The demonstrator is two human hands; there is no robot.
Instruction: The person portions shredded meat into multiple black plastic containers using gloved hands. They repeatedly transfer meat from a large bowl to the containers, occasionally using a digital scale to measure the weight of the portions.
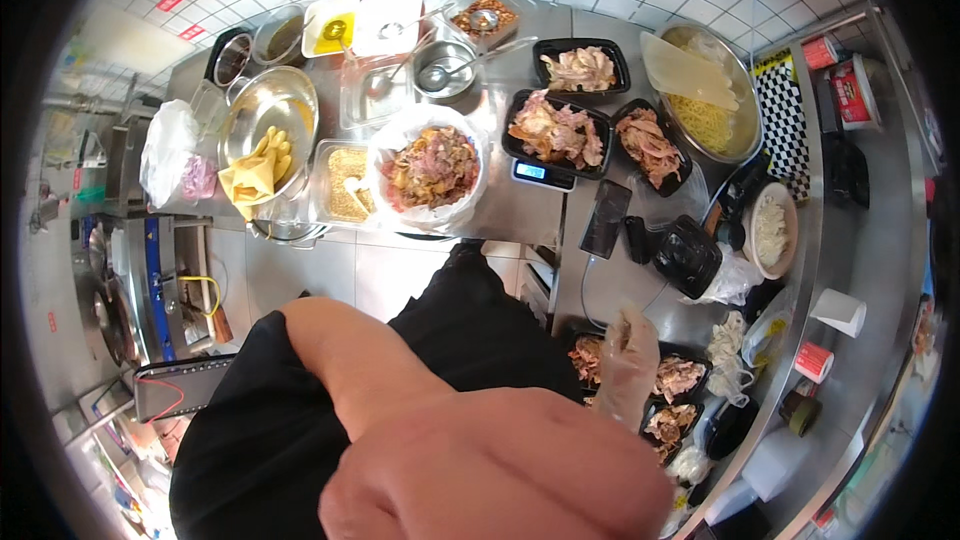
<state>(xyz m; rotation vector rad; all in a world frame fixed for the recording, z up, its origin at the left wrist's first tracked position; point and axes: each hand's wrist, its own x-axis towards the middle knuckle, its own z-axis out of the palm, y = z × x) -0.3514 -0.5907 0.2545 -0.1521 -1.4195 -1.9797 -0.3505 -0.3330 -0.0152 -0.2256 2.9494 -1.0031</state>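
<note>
My bare left hand [510, 470] is large and close at the bottom, its back toward me and its fingers hidden. Beyond it, my right hand [630, 355] wears a clear glove. Its fingers are drawn together, and anything between them is hidden. Black trays of cooked meat [680, 378] lie beside and partly behind the right hand. Farther off, a white lined bowl [377, 155] holds a meat mix. Another black meat tray [512, 147] rests at a small scale [543, 174].
A steel basin [240, 130] with a yellow glove [258, 172] stands at the left. Seasoning containers [388, 25] line the back. At right are a noodle bowl [752, 135], a phone [605, 217], black lids [687, 255] and a raised steel shelf [860, 240].
</note>
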